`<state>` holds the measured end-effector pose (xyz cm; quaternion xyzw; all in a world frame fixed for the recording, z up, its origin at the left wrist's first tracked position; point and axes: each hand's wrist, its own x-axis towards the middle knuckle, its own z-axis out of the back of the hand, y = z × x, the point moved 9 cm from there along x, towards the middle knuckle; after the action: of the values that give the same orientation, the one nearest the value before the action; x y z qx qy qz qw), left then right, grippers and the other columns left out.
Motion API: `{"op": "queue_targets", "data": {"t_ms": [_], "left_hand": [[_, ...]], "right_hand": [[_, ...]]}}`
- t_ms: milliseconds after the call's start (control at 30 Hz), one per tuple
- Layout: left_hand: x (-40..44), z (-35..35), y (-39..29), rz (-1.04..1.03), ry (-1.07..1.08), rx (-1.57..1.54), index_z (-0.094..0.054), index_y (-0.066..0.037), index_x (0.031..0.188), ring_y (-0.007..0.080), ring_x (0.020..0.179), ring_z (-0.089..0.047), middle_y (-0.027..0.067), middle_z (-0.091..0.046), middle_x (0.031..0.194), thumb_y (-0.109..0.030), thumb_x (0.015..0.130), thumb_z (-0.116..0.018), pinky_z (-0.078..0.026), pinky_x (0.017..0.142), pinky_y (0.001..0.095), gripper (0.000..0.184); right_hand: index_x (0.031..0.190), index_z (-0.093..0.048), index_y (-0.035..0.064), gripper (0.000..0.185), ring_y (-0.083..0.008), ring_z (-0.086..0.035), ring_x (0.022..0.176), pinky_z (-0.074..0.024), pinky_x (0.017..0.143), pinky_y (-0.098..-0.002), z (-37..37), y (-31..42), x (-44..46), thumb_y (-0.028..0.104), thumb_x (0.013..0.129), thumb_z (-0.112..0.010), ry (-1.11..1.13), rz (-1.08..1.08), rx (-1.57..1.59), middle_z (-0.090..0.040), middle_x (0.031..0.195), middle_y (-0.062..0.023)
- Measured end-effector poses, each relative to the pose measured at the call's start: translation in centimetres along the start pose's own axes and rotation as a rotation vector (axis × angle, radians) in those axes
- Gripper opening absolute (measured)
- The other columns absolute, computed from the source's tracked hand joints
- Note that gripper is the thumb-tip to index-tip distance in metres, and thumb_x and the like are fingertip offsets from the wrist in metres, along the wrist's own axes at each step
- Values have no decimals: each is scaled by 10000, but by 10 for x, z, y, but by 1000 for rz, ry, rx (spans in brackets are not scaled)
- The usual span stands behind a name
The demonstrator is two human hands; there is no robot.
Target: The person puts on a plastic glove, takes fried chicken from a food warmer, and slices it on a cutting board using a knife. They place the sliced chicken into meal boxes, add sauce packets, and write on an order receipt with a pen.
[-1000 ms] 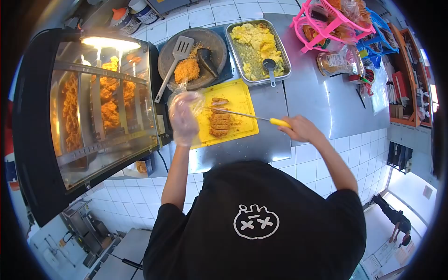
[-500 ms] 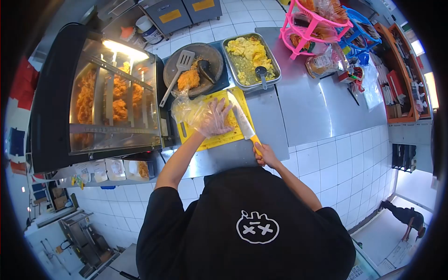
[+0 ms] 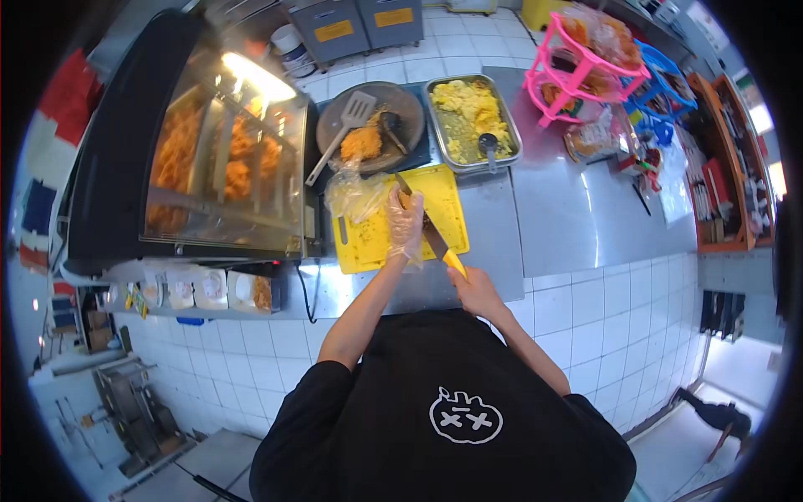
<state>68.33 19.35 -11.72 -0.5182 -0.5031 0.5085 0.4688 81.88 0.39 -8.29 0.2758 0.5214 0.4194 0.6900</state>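
So the right hand is wrapped tight round the yellow-handled knife, blade slanting over the yellow cutting board. The gloved left hand is half curled over the brown food right beside the blade, can't tell if it's actually gripping. Food's on the board but mostly hidden under those 2, so whatever's sliced or left to slice is anyone's guess, tbh looks mid-cut

Metal knife blade, plastic cutting board, glossy metal counter
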Motion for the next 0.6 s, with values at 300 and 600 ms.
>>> {"op": "queue_targets", "data": {"t_ms": [300,600], "left_hand": [[-55,43,-11,718,66,-1585,-624,-64,1150,358,1159,-586,165,-638,1219,-571,930,-593,-434,1046,595,554],[-117,250,-104,381,-55,-1547,-609,-42,1253,406,1288,-526,209,-585,1344,-575,907,-640,-408,1109,589,637]], "right_hand": [[901,-559,64,427,-74,-344,337,-271,304,-255,28,7,-29,444,1078,-477,91,-120,83,-386,509,30],[924,-527,74,466,-80,-353,328,-271,292,-253,33,-41,-18,508,1074,-450,125,-171,299,-388,539,17]]}}
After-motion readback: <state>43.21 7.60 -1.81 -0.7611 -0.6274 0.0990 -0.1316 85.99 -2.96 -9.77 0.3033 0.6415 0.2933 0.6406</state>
